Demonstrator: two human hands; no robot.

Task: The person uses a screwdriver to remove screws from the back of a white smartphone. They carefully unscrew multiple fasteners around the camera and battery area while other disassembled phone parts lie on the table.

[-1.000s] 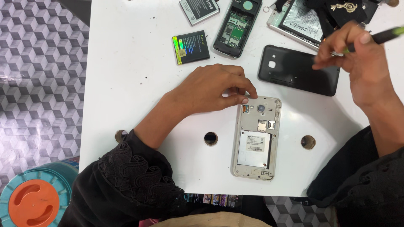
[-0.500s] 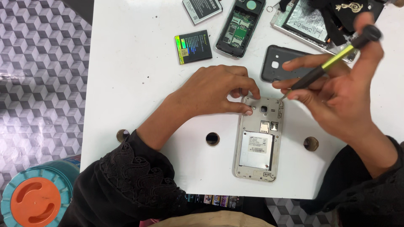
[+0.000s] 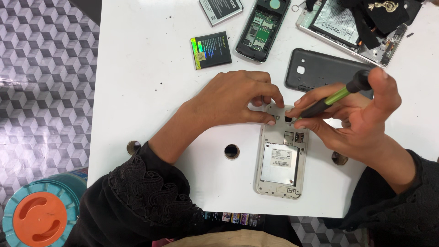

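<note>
- Since the earlier frames, the right hand [image 3: 361, 121] has swung in from the upper right of the frame with its screwdriver [image 3: 331, 99], whose tip now sits at the top edge of the opened phone [image 3: 282, 153]; the left hand [image 3: 235, 98] has hardly shifted.
- Left hand: fingers curled, thumb and forefinger pressed against the phone's top left corner, pinning it to the white surface [image 3: 151, 82].
- Right hand: fingers pinched around the green-and-black screwdriver shaft, one fingertip capping its black end, the tool slanting down toward the camera area of the phone.
- Progress, as I judge it: the phone's back cover is off and its battery bay lies open, so the opening-up is done; the frame around the bay looks still in place, so the work at the top edge seems at an early stage.
- The phone lies face down at centre-right of the frame, lengthwise toward the near edge, its top between both hands and its lower part free of them.
- Upper frame: a dark back cover [image 3: 320, 68] just behind the right hand, a loose battery [image 3: 211, 50], a second opened handset [image 3: 262, 28].
</note>
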